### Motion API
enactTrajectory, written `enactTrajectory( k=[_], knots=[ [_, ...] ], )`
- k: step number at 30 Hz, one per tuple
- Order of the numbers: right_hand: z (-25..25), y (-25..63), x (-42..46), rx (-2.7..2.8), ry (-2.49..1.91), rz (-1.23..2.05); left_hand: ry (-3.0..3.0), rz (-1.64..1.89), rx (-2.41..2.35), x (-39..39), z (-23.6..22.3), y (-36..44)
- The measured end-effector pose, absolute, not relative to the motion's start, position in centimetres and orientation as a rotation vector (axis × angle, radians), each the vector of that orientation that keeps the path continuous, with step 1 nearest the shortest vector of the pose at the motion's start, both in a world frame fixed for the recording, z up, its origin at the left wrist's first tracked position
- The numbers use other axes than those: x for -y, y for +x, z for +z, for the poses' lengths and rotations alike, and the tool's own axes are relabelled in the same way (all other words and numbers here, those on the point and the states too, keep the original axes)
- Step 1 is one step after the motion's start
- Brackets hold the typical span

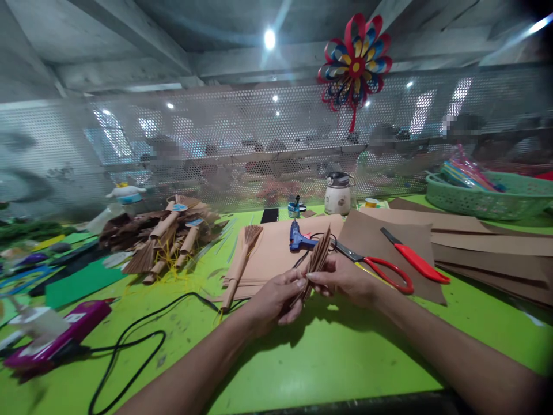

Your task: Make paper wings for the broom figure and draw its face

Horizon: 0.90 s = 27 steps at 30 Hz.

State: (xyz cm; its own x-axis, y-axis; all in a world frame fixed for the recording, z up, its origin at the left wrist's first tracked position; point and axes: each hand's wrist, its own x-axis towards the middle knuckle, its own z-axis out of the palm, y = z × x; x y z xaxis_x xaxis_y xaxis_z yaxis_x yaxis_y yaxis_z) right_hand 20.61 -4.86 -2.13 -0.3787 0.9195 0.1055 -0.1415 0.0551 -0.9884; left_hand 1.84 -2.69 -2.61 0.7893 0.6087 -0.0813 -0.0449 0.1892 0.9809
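Note:
Between my two hands, a pleated brown paper fan [320, 253] is held upright above the green table. My left hand [283, 294] pinches its lower left side, and my right hand [334, 279] grips it from the right with the thumb across the folds. Just behind the hands lies a blue hot glue gun [302, 237] on a stack of tan paper [272, 253]. To the left rests a finished-looking paper piece [242, 265] with a rolled handle and fanned top. Red-handled scissors [380, 268] lie right of my right hand.
A red-handled knife [419, 262] lies on brown paper at the right, beside more paper sheets [488, 248]. A green basket [488, 196] and a jug [337, 193] stand behind. Several paper pieces [173, 242] pile up left. A black cord [142, 317] leads to a purple power strip [60, 337].

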Motion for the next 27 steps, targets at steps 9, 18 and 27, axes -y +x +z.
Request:
enactTrajectory(
  k=[9,18,27],
  knots=[
    [-1.8,20.3,4.9,1.454,-0.898,1.4,1.471,0.495,-0.621,2.7,-3.0,2.1],
    [-2.2,20.2,4.5,1.436,-0.963,1.364,1.616,0.562,-0.682,3.2,-2.8,2.6],
    [-2.3,20.0,4.6,1.384,-0.957,1.397,1.661,0.536,-0.648,2.4,-3.7,2.3]
  ],
)
